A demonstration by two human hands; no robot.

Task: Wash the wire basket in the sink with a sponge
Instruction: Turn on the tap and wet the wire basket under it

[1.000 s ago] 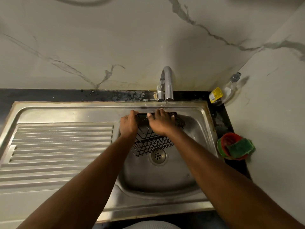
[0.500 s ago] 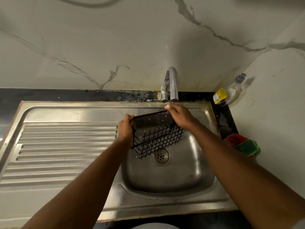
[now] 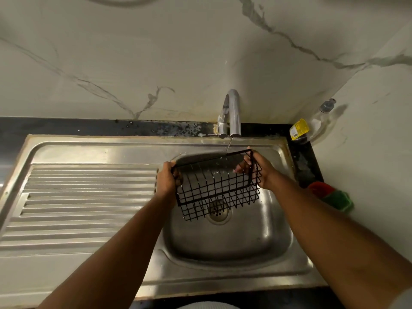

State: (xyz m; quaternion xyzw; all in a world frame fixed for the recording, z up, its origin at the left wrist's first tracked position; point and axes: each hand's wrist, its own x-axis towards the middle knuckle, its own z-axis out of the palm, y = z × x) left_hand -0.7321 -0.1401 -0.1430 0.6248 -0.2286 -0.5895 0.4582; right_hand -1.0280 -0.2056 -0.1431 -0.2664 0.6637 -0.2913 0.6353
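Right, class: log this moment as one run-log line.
stage: rinsing | left hand: grips wire basket left end | right hand: grips right end | faucet: thin stream on rim | sponge: untouched, right counter

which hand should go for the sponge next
Right, probably. The sponge lies right of the sink, on the same side as the right hand. The left hand grips the basket at its other end and could hold it alone under the tap.
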